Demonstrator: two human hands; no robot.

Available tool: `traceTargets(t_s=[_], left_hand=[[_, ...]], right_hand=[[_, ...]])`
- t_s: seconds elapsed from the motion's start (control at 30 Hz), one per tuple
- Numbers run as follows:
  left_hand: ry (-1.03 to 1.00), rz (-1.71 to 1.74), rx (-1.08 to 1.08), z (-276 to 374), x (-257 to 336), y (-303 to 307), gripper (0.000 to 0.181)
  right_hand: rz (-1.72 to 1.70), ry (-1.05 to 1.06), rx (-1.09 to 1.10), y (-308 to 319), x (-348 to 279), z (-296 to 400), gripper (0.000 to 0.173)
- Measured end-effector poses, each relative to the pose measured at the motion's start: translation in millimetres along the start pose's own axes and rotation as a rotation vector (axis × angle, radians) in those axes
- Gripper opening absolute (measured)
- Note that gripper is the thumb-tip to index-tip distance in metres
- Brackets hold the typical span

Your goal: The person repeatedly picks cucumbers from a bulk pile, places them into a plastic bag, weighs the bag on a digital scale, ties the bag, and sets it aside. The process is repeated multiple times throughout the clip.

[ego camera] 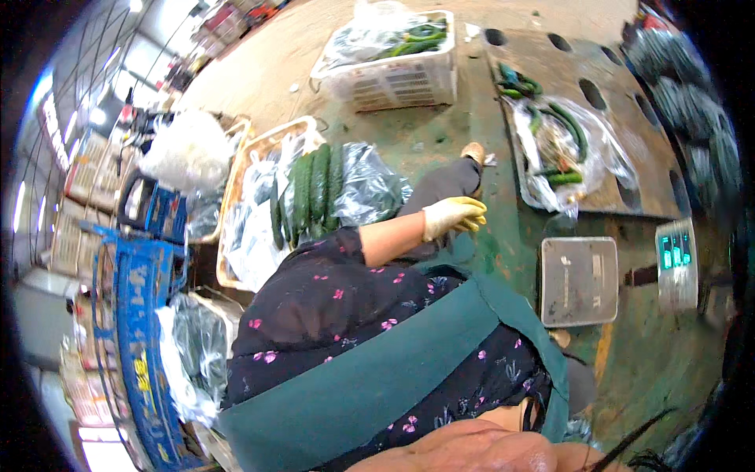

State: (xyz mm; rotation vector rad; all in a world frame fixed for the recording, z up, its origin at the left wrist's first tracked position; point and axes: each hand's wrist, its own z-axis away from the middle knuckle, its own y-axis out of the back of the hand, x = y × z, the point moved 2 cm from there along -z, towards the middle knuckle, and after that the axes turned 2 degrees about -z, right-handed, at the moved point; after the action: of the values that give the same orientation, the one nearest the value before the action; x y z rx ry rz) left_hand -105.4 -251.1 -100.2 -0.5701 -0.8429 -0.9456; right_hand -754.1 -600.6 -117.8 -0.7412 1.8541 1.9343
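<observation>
My left hand (454, 217), in a pale yellow glove, is beside my bent leg, its fingers loosely curved and nothing visible in them. My right hand is out of view. Nearby, dark green cucumbers (318, 183) lie on clear plastic bags in an orange-rimmed crate (223, 248). Beyond my foot, more cucumbers (569, 127) and a crumpled plastic bag (601, 138) lie in a shallow container on a brown board with oval holes (637, 118). A grey scale platform (579, 283) stands in front of me, with its lit display (676, 256) farther right.
A white crate (407, 82) holds cucumbers and plastic film at the top. At the left are a blue metal cart (138, 318), a large white bag (189, 150) and a bagged bundle (197, 348). Dark wrapped bundles (678, 88) line the upper right edge.
</observation>
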Motion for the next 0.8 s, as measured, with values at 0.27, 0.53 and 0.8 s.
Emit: traceTargets(t_s=[0.27,0.53,0.8], left_hand=[[-0.105,0.106,0.282,89,-34,105,0.046],[-0.321,0.077,0.357,85,-41,136,0.049],[-0.441,0.532,0.258,39,-2,130,0.035]], right_hand=[[0.050,0.183,-0.182,-17,-135,-66,0.047],[0.219,0.087,-0.178,19,-136,-44,0.045],[0.391,0.451,-0.345,-31,-234,-53,0.042]])
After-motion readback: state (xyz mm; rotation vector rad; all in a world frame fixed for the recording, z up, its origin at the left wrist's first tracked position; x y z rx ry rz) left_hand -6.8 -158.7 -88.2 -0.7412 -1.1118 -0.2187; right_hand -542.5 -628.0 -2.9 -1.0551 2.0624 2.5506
